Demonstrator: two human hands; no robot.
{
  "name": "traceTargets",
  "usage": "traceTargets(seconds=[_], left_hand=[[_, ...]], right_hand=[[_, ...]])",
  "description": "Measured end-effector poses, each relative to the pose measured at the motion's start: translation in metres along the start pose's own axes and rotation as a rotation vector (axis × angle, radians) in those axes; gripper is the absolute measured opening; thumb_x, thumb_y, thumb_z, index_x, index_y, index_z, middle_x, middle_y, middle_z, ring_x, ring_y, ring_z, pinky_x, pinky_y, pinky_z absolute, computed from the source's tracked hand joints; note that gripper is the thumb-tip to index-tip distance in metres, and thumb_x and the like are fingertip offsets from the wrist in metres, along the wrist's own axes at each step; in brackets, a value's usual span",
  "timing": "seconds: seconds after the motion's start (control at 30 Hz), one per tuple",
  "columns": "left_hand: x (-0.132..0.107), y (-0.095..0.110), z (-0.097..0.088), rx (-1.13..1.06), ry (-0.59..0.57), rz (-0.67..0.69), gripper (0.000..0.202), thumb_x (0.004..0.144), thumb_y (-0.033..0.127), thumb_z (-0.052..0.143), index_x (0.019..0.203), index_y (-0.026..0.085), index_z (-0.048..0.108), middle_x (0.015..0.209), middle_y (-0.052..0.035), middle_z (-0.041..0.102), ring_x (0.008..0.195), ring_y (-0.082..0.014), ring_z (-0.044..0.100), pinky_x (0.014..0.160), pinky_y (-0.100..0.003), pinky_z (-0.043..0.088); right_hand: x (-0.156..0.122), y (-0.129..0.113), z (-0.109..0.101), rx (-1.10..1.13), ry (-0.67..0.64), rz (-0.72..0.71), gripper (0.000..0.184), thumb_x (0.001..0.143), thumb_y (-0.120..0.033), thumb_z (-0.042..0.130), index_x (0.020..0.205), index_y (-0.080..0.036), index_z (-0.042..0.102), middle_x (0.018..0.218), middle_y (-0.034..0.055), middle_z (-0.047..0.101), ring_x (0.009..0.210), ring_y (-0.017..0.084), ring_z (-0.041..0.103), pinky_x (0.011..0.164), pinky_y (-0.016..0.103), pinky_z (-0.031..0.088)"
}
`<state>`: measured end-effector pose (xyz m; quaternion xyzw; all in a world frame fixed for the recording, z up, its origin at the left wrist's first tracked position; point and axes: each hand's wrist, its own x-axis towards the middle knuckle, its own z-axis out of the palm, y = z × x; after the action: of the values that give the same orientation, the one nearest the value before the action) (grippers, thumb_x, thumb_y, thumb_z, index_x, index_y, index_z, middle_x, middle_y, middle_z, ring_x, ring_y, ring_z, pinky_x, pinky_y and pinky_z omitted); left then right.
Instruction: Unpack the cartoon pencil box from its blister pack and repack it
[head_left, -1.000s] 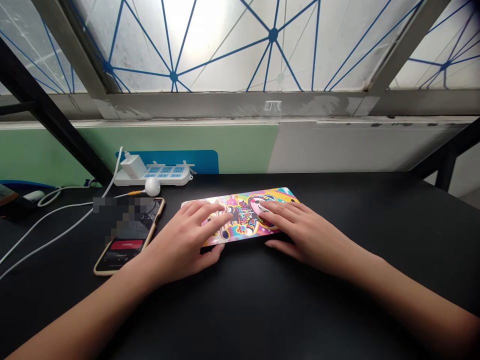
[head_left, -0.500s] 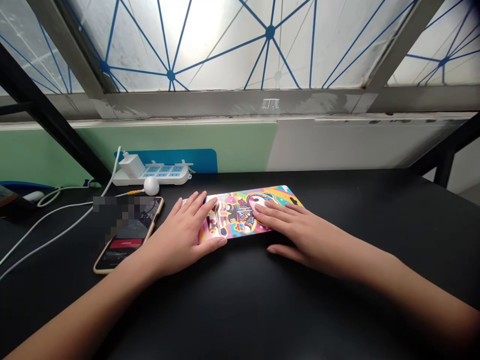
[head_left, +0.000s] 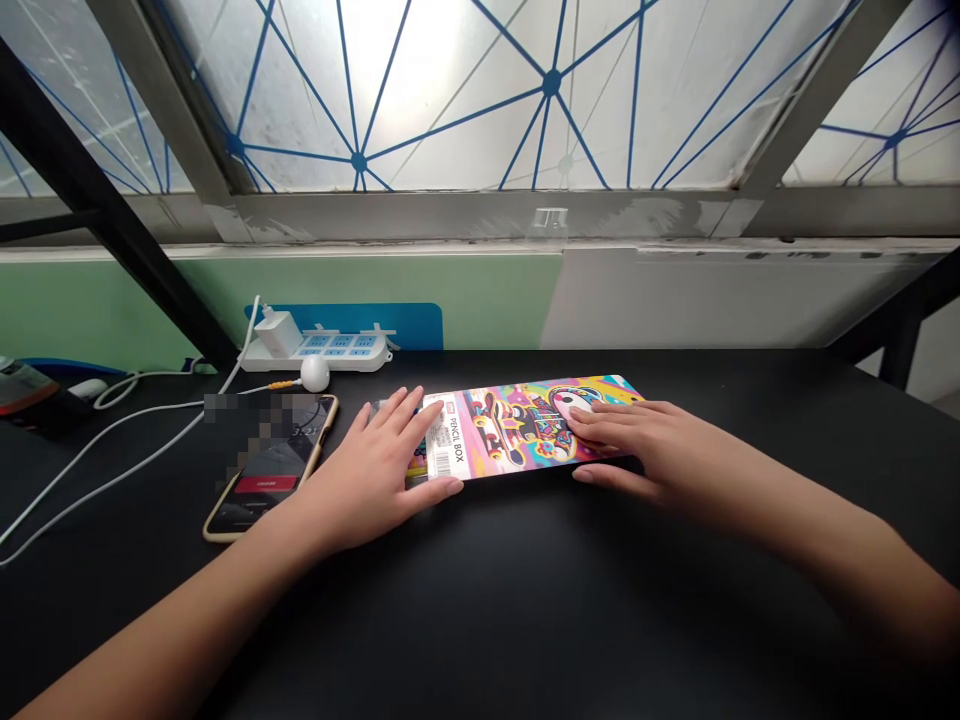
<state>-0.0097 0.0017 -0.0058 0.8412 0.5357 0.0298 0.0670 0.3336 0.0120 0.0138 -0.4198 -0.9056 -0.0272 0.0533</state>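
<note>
On the black table (head_left: pixel 525 600), the pencil box (head_left: pixel 517 430) has slid rightward, baring its white label end beside the left hand (head_left: pixel 375 470), which lies flat with fingers spread, while the right hand (head_left: pixel 645 450) presses flat on the other end, thumb against the near edge.

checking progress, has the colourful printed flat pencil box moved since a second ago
Yes. The colourful printed flat pencil box has slid to the right, its right end now further from the white power strip.
</note>
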Motion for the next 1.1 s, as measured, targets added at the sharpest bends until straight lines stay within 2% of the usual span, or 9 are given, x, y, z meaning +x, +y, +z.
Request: traceTargets(seconds=[0.07, 0.13, 0.27, 0.37, 0.53, 0.67, 0.77, 0.93, 1.1], left_hand=[[0.0, -0.001, 0.001, 0.004, 0.006, 0.012, 0.089, 0.093, 0.077, 0.038, 0.163, 0.023, 0.024, 0.17, -0.0122, 0.013, 0.157, -0.0364, 0.011, 0.122, -0.064, 0.02], [0.001, -0.001, 0.003, 0.008, 0.022, 0.029, 0.087, 0.094, 0.076, 0.039, 0.162, 0.023, 0.027, 0.17, -0.0135, 0.015, 0.157, -0.0375, 0.013, 0.12, -0.066, 0.021], [0.001, -0.002, 0.006, 0.003, 0.067, 0.048, 0.082, 0.094, 0.074, 0.042, 0.16, 0.025, 0.032, 0.169, -0.0137, 0.02, 0.156, -0.0386, 0.017, 0.119, -0.067, 0.023], [0.0, -0.002, 0.006, 0.012, 0.057, 0.041, 0.083, 0.094, 0.075, 0.042, 0.159, 0.025, 0.032, 0.169, -0.0128, 0.02, 0.156, -0.0384, 0.017, 0.119, -0.067, 0.022], [0.0, -0.002, 0.003, 0.01, 0.052, 0.03, 0.084, 0.093, 0.077, 0.04, 0.159, 0.026, 0.034, 0.168, -0.0121, 0.023, 0.155, -0.0387, 0.02, 0.119, -0.068, 0.02], [0.001, -0.002, 0.003, 0.024, 0.059, 0.05, 0.085, 0.093, 0.078, 0.039, 0.16, 0.026, 0.033, 0.168, -0.0116, 0.022, 0.155, -0.0385, 0.019, 0.12, -0.07, 0.018], [0.002, -0.002, 0.003, 0.034, 0.063, 0.07, 0.083, 0.093, 0.077, 0.04, 0.159, 0.026, 0.035, 0.168, -0.0126, 0.023, 0.155, -0.04, 0.019, 0.119, -0.07, 0.019], [0.002, -0.004, 0.002, 0.054, 0.054, 0.089, 0.078, 0.095, 0.075, 0.038, 0.16, 0.032, 0.031, 0.169, -0.0118, 0.019, 0.155, -0.0406, 0.018, 0.117, -0.071, 0.02], [0.002, -0.004, 0.002, 0.058, 0.053, 0.088, 0.078, 0.095, 0.076, 0.037, 0.159, 0.031, 0.035, 0.169, -0.0104, 0.022, 0.155, -0.0377, 0.02, 0.119, -0.068, 0.022]], right_hand=[[0.006, -0.009, 0.008, -0.035, 0.091, -0.017, 0.053, 0.099, -0.06, 0.047, 0.122, -0.019, 0.071, 0.133, 0.0154, 0.069, 0.123, 0.035, 0.065, 0.105, 0.055, 0.047], [0.013, -0.022, 0.019, -0.054, 0.152, -0.061, 0.06, 0.097, -0.061, 0.052, 0.135, -0.016, 0.063, 0.143, 0.0179, 0.062, 0.132, 0.038, 0.057, 0.109, 0.059, 0.043], [0.024, -0.041, 0.036, -0.036, 0.144, -0.146, 0.082, 0.09, -0.065, 0.06, 0.154, -0.018, 0.043, 0.159, 0.0164, 0.043, 0.147, 0.041, 0.036, 0.114, 0.063, 0.038], [0.024, -0.038, 0.03, -0.001, 0.107, -0.126, 0.075, 0.092, -0.064, 0.057, 0.152, -0.02, 0.048, 0.156, 0.0149, 0.047, 0.145, 0.038, 0.041, 0.114, 0.059, 0.041], [0.012, -0.013, 0.008, -0.017, 0.038, -0.065, 0.069, 0.096, -0.068, 0.046, 0.14, -0.017, 0.062, 0.146, 0.014, 0.058, 0.135, 0.038, 0.055, 0.107, 0.057, 0.05], [0.006, -0.002, 0.004, -0.053, 0.057, -0.022, 0.063, 0.098, -0.067, 0.043, 0.126, -0.018, 0.071, 0.134, 0.0147, 0.069, 0.122, 0.037, 0.065, 0.098, 0.054, 0.056], [0.01, -0.012, 0.013, -0.074, 0.129, -0.02, 0.063, 0.097, -0.066, 0.047, 0.13, -0.016, 0.067, 0.139, 0.0178, 0.065, 0.125, 0.038, 0.062, 0.1, 0.056, 0.053], [0.023, -0.037, 0.032, -0.095, 0.148, -0.114, 0.074, 0.094, -0.06, 0.057, 0.152, -0.014, 0.046, 0.159, 0.0191, 0.041, 0.146, 0.041, 0.039, 0.113, 0.062, 0.04], [0.016, -0.019, 0.024, -0.007, 0.108, -0.079, 0.064, 0.096, -0.057, 0.056, 0.149, -0.02, 0.052, 0.152, 0.0144, 0.053, 0.141, 0.037, 0.048, 0.112, 0.055, 0.045]])
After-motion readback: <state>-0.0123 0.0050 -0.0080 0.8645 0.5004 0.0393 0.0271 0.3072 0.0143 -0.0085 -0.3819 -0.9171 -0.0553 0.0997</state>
